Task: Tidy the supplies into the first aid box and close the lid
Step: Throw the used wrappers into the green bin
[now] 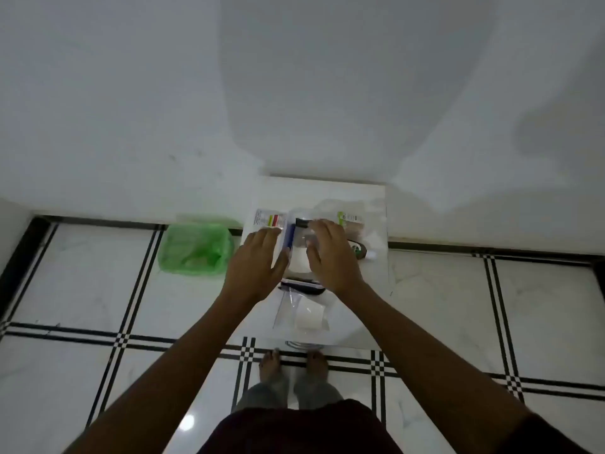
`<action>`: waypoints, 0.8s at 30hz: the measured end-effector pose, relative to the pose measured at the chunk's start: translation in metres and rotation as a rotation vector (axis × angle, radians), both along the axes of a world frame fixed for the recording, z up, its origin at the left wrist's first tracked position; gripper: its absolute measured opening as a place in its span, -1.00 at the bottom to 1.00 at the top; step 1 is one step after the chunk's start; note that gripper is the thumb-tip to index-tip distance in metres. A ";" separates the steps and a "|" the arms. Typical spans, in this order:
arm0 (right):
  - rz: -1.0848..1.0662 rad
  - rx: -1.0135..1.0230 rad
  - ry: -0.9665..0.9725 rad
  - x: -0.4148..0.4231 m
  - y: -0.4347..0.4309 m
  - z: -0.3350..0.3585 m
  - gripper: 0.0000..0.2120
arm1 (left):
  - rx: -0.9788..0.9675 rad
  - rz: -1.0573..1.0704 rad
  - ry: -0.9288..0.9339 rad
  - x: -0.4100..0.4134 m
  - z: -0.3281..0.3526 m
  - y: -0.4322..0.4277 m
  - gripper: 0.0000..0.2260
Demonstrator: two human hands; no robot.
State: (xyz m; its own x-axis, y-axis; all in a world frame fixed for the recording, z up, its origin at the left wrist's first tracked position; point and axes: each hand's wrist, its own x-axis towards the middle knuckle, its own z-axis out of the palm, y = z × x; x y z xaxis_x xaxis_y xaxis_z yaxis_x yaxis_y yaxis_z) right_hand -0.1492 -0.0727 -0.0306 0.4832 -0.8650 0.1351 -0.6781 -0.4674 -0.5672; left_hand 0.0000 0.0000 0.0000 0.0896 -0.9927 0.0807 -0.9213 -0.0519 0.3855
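Note:
A clear plastic first aid box [296, 257] with a blue strip [288, 235] along its left side stands mid-table, white contents showing through. My left hand [258, 258] clasps its left side, fingers stretched along the wall. My right hand [330, 252] lies curved over its top right, fingertips by a black piece [302, 221]. Around it lie a white packet with red and yellow bands [269, 219], a clear packet with a green label [349, 217], a dark bottle [357, 250], a black case [302, 285] and a clear bag holding a white roll [307, 314]. The blur hides whether the lid is down.
The small white table [373, 290] stands against a white wall. A bin lined with a green bag [196, 249] sits on the tiled floor just left of the table. My bare feet [294, 365] are at the table's near edge.

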 end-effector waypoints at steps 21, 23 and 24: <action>0.694 -0.226 0.826 0.026 -0.052 -0.061 -0.64 | 0.718 0.742 0.559 -0.049 -0.157 0.046 -0.48; 0.659 -0.279 0.789 0.023 -0.054 -0.055 -0.72 | 0.730 0.637 0.548 -0.046 -0.157 0.047 -0.75; 0.640 -0.306 0.779 0.021 -0.056 -0.050 -0.72 | 0.718 0.594 0.559 -0.043 -0.152 0.047 -0.82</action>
